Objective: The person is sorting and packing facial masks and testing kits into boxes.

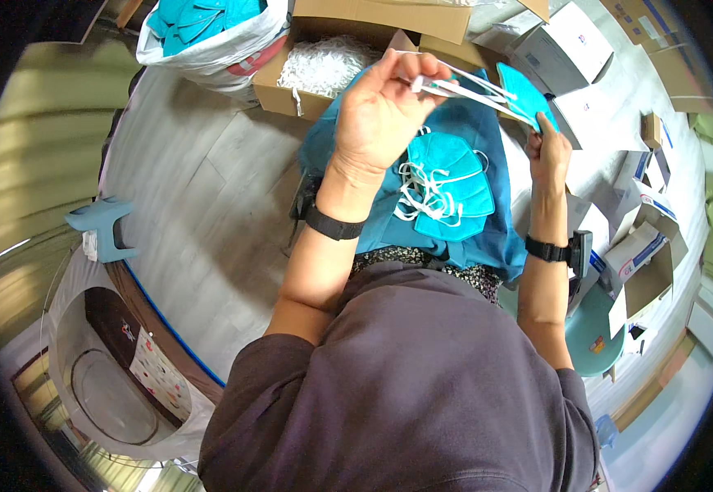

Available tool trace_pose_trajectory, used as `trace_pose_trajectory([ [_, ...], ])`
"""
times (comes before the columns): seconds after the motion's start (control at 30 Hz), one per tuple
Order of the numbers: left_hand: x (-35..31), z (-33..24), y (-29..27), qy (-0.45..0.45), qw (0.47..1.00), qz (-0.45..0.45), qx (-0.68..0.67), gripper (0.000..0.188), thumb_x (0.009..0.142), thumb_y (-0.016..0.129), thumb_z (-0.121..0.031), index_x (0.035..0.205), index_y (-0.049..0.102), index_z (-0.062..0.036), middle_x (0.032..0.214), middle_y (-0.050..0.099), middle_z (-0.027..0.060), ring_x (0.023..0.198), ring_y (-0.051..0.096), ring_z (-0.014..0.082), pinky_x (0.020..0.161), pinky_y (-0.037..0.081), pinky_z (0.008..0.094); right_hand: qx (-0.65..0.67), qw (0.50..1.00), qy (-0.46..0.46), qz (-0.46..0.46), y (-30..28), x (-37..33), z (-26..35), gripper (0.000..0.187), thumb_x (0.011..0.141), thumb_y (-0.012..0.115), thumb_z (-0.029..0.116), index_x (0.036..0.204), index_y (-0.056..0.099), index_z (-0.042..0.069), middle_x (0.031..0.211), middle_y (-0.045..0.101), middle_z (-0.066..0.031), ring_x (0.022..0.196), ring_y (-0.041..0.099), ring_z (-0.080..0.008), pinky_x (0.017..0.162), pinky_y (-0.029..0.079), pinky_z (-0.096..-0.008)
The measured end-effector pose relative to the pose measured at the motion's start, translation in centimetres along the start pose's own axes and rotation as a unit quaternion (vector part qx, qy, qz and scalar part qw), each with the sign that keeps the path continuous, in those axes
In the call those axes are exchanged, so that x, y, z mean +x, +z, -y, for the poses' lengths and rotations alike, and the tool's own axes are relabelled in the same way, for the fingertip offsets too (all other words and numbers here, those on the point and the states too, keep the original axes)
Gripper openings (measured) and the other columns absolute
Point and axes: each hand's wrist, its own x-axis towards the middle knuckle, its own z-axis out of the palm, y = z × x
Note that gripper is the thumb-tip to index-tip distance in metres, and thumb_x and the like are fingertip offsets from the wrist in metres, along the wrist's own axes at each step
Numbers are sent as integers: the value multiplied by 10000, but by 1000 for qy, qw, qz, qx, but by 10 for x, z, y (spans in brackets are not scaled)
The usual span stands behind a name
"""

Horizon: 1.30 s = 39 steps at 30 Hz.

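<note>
A teal folded face mask (522, 92) is gripped along its lower edge by my right hand (550, 154), thumb on top. White elastic straps (475, 92) run from the mask across to my left hand (385, 111), whose fingers pinch them and pull them taut. A small white piece shows at those fingertips; I cannot make out what it is. Below, on the blue cloth (381, 234) over my lap, lies a loose fan of several teal masks (452, 184) with tangled white straps on top.
Beyond my left hand stand a cardboard box (279, 94) of white elastic loops (324, 64) and a white sack (201, 61) of teal masks. White cartons (561, 49) crowd the right side, near a green stool (598, 332). A grey-blue plastic stool (102, 223) sits at left.
</note>
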Motion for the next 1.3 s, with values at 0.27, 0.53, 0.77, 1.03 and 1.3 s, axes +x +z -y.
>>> trace_pose_trajectory([
  [0.27,-3,34,-7,-137,972,-107,158,375,1002,488,-273,1184,600,35,1137,668,184,1069,644,290,971,483,390,-223,974,31,-18,-9,-19,-14,252,855,730,218,912,659,-17,702,623,-54,495,514,-103,450,403,-246],
  [0.53,-7,42,-5,-249,926,-73,273,340,1002,503,-275,1016,657,28,930,685,125,894,675,228,840,533,323,-138,931,-73,330,55,-66,34,414,1002,538,293,1346,544,63,1184,647,-44,757,582,-70,642,472,-211],
  [0.77,5,18,-9,-236,863,-73,441,326,1001,514,-301,872,631,-26,800,653,62,725,615,135,690,491,259,-243,903,-79,347,82,-52,42,233,852,773,239,768,634,72,656,538,62,583,436,-28,515,324,-201],
  [1.03,-22,45,-41,-253,885,-141,364,266,981,509,-265,829,604,-69,716,593,13,638,558,118,612,446,252,-446,845,-268,122,59,9,9,357,737,844,263,700,599,6,575,552,-47,557,489,-103,534,421,-282],
  [1.3,-112,29,-17,-314,861,-186,353,367,1034,444,-307,740,506,-96,705,511,-2,650,498,119,645,427,265,-490,849,-195,-33,-18,35,-14,336,735,845,268,678,617,27,597,598,-49,548,526,-104,533,448,-286],
])
